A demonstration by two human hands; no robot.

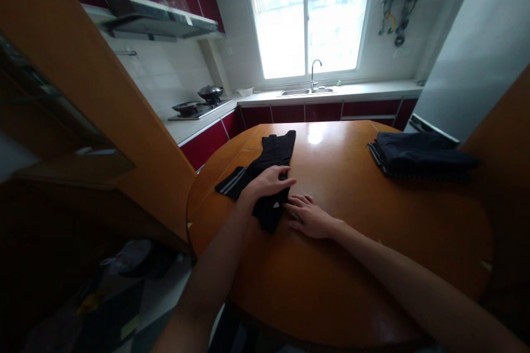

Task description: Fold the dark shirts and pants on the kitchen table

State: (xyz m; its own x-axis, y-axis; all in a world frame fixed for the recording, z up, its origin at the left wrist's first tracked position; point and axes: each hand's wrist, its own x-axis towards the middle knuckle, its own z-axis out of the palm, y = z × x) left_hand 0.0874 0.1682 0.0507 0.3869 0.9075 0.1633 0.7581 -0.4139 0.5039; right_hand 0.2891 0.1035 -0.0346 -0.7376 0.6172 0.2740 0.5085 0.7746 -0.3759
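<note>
A black garment (pixel 270 155) lies partly folded on the wooden table, with pale stripes on the piece that sticks out to the left and a small white mark near its front end. Whether it is a top or trousers I cannot tell. My left hand (pixel 271 181) rests on the middle of the cloth, fingers stretched toward its right edge and thumb apart. Beside that edge my right hand (pixel 308 216) lies on the tabletop, palm down with fingers spread. Its fingertips reach the garment's border; whether they touch the cloth is unclear. Neither hand grips anything.
A stack of folded dark clothes (pixel 418 155) sits at the right of the round table (pixel 351 270). Past the table are a counter with a sink (pixel 295 92) and a stove (pixel 199 111) with pans. A wooden frame (pixel 136 121) stands close on the left.
</note>
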